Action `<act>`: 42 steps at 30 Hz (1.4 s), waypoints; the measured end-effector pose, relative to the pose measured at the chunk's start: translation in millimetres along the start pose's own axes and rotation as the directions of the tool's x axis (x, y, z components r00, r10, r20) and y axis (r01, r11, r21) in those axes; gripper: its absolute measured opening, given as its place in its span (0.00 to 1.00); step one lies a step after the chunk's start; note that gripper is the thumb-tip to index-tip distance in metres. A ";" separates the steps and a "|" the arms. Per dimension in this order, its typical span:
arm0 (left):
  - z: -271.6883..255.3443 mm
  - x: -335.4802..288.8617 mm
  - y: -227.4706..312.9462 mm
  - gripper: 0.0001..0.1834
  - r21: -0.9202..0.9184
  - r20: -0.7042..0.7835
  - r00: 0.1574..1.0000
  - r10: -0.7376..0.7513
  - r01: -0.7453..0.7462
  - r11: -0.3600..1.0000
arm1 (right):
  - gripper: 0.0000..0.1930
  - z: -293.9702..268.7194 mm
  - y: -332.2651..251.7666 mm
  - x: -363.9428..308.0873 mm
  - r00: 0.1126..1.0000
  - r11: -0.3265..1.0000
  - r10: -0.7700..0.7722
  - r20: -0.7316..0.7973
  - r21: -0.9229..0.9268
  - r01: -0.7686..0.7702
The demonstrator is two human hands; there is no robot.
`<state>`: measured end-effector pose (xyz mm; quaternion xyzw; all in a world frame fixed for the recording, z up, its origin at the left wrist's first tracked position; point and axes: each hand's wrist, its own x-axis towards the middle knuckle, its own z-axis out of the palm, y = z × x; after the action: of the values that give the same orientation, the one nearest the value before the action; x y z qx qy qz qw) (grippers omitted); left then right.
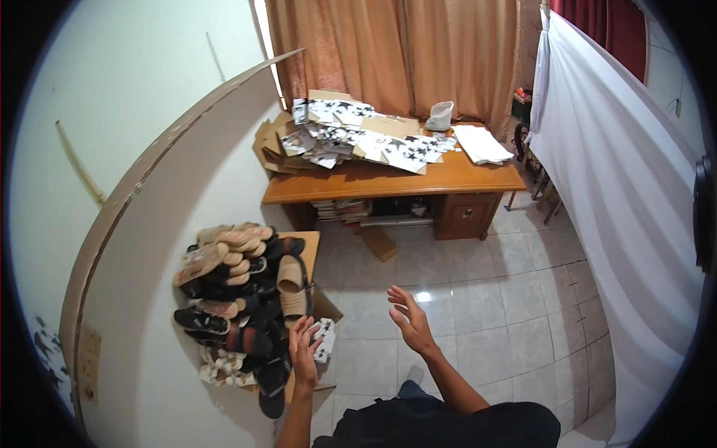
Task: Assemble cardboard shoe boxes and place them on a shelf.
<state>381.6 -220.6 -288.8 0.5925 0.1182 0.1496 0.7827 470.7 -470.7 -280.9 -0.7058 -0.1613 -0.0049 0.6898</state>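
My left hand is raised with its fingers apart and nothing in it. It is nearest the right side of a pile of footwear. In that pile are beige slide sandals, pale flat sandals, a black shoe and white strappy sandals. Just beyond the left hand, a small white carton with black stars is partly hidden by it. My right hand hovers over the tiled floor, fingers spread, palm turned toward the left hand, holding nothing.
A wooden desk at the back carries flattened star-printed cardboard, a white plastic bag and a paper stack. A low partition runs along the left. White cloth hangs at the right. Brown cardboard lies on the floor.
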 end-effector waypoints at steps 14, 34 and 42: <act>235.9 168.3 -53.5 0.28 0.109 0.354 0.935 -0.036 -0.003 0.994 | 0.29 -187.4 40.6 118.6 0.962 0.997 0.027 -0.271 -0.068 -0.048; 308.4 520.7 -88.3 0.27 0.058 0.254 0.965 -0.063 0.050 0.997 | 0.27 -211.5 136.4 484.2 0.978 0.983 0.021 -0.209 -0.176 -0.059; 339.0 638.8 -115.1 0.26 0.134 0.213 0.971 -0.105 0.078 0.988 | 0.27 -231.5 200.9 606.7 0.978 0.979 0.080 -0.191 -0.171 -0.113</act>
<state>1107.6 -313.1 -313.1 0.6470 0.0676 0.0393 0.7585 1142.7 -561.7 -325.7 -0.7690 -0.0617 -0.0508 0.6343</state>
